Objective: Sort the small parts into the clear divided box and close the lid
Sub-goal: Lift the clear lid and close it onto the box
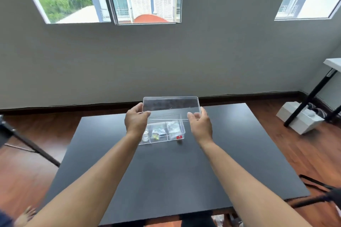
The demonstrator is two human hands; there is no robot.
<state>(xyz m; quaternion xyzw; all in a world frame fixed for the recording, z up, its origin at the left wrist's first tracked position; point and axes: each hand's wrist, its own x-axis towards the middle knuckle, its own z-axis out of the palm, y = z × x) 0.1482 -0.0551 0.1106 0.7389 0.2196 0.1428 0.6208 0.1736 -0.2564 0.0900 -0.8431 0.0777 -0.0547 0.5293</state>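
A clear divided box point(181, 128) rests on the black table point(166, 171), a little beyond its middle. Small parts lie in its compartments: clear round pieces at the left, a yellow and dark bit point(156, 135) in the middle, pale pieces and a red-labelled one point(179, 137) at the right. The clear lid point(171, 106) hovers above the box's far side, tilted up toward me. My left hand point(136, 120) grips its left end and my right hand point(200, 124) grips its right end. My left wrist hides the box's left corner.
The table's far edge lies just behind the box, with a grey wall and windows beyond. A white box point(299, 119) and black table legs point(311, 97) stand on the wooden floor at the right. A black stand leg point(33, 148) crosses at the left.
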